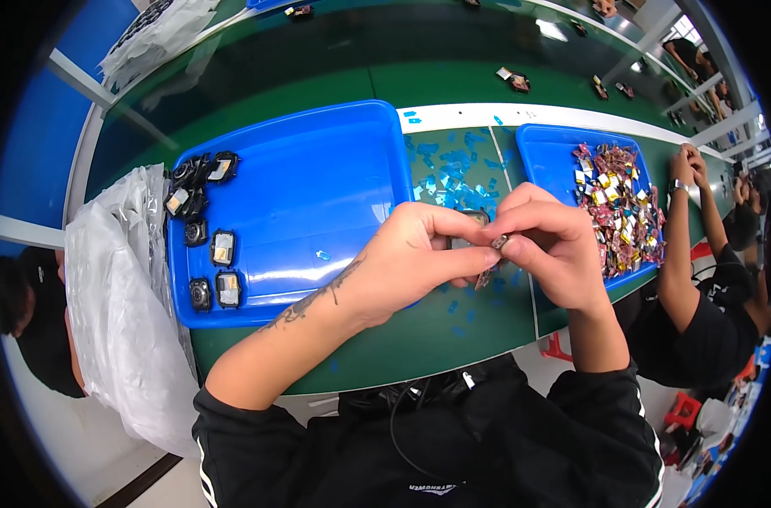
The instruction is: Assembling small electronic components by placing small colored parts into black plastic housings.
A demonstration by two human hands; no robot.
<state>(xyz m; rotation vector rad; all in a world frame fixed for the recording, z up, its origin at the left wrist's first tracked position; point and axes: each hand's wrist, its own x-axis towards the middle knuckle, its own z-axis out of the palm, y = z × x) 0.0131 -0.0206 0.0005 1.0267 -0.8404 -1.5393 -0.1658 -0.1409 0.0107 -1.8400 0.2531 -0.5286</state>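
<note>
My left hand [440, 245] and my right hand [555, 245] meet over the green bench, thumbs and forefingers pinched. Between the fingertips is a small dark electronic part [500, 243], mostly covered by the fingers. Partly behind my left fingers shows a black squarish watch case [470, 218]; whether it is held or lies on the bench I cannot tell. To the left, a large blue tray [318, 195] holds several black watch cases [223, 247], grouped along its left side. On the right, a smaller blue tray [542, 157] carries a heap of small electronic assemblies [618, 203] with yellow and white pieces.
Blue film scraps [457, 178] litter the bench between the trays. Beyond a white rail [470, 114] runs a green conveyor belt [318, 68] with a few assemblies [514, 80] on it. Clear plastic sheeting [123, 288] hangs at left. A co-worker's arms [680, 220] are close at right.
</note>
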